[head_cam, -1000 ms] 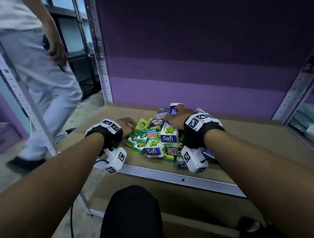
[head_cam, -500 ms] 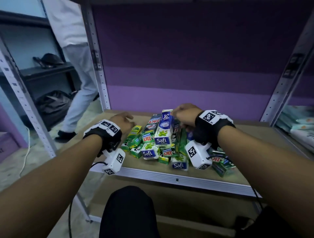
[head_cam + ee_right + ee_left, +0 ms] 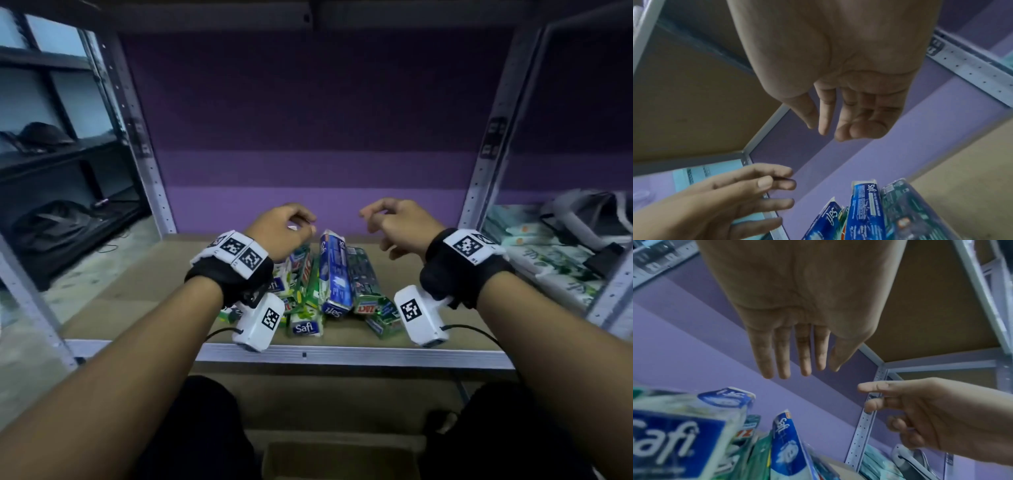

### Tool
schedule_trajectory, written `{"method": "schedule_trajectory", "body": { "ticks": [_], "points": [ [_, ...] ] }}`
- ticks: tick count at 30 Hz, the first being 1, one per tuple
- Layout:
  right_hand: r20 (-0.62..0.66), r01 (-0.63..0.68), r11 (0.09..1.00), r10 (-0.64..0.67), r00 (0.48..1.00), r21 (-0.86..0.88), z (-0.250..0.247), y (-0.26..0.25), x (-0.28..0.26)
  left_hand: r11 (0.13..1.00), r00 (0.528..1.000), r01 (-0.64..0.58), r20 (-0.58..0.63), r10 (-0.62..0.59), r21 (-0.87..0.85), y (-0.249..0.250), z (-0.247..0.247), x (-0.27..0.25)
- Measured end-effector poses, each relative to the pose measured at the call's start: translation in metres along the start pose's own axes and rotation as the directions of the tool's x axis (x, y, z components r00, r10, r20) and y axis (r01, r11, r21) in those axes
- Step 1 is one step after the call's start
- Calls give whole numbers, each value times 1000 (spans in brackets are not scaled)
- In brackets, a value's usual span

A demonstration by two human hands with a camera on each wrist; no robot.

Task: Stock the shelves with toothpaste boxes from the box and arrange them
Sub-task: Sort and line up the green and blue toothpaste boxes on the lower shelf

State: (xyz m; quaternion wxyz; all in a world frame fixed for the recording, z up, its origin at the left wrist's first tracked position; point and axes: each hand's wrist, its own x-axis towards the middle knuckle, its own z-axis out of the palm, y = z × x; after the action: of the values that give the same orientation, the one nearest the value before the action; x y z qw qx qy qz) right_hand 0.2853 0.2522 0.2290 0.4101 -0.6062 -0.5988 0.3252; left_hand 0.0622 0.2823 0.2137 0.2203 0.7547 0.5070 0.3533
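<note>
Now we hold both hands above the boxes (image 3: 329, 287), which lie heaped on the shelf (image 3: 342, 354) below and between our wrists. Our left hand (image 3: 279, 229) hangs with fingers (image 3: 783, 356) straight and loose, gripping nothing. Our right hand (image 3: 399, 224) is loosely curled, also holding nothing. A blue box (image 3: 335, 274) tops the heap, just under the gap between our hands. Right of our right hand lie pale packs (image 3: 548, 260).
</note>
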Motion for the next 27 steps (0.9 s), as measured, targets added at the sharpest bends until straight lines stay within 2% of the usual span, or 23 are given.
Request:
{"method": "schedule_trajectory", "body": {
  "ticks": [4,7,11,16,24,27],
  "points": [
    [-60,-56,980,68,996,189,-1,35,-18,999,999,-12,48,15,-53,-3,36,-14],
    [-81,-73,965,97,992,253,11,63,-25,996,997,15,73,-9,-87,-16,62,-23],
    [-78,-86,980,102,992,182,22,92,-27,985,996,54,80,-41,-165,-30,80,-31],
    [-69,-65,995,71,995,81,21,105,-16,976,993,64,106,-43,-207,-36,78,-31],
    [4,-85,995,86,996,-54,38,108,-2,991,997,21,77,-11,-132,-37,80,-30],
    [-22,-70,991,68,997,-114,43,107,-1,992,997,16,76,-7,-124,-38,80,-32]
  ]
}}
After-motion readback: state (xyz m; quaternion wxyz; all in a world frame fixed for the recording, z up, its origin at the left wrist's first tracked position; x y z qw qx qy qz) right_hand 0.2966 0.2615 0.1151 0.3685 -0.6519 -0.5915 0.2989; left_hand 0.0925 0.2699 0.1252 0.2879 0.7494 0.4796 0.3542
